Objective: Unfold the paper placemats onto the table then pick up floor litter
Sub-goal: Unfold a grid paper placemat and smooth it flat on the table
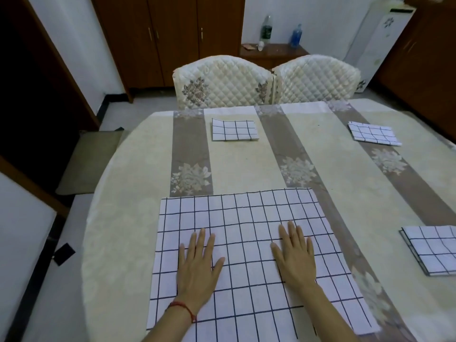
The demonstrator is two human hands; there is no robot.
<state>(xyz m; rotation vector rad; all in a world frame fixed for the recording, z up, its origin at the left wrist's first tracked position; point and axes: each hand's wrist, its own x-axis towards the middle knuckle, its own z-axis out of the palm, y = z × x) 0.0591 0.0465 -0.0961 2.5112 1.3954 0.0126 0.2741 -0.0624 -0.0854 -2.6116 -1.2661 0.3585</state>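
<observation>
A white placemat with a dark grid (246, 213) lies unfolded and flat at the near edge of the table (128, 169). My left hand (197, 265) and my right hand (294, 255) rest palm down on it, fingers spread, holding nothing. Three folded grid placemats lie elsewhere on the table: one at the far middle (235, 129), one at the far right (373, 133), one at the near right edge of view (434, 249). A small black scrap (63, 253) lies on the floor to the left of the table.
Two quilted cream chairs (222, 82) (318, 80) stand at the table's far side. Behind them a low wooden cabinet (274, 51) carries two bottles. A brown wardrobe (170, 33) stands at the back, a grey mat (91, 159) lies on the floor at left.
</observation>
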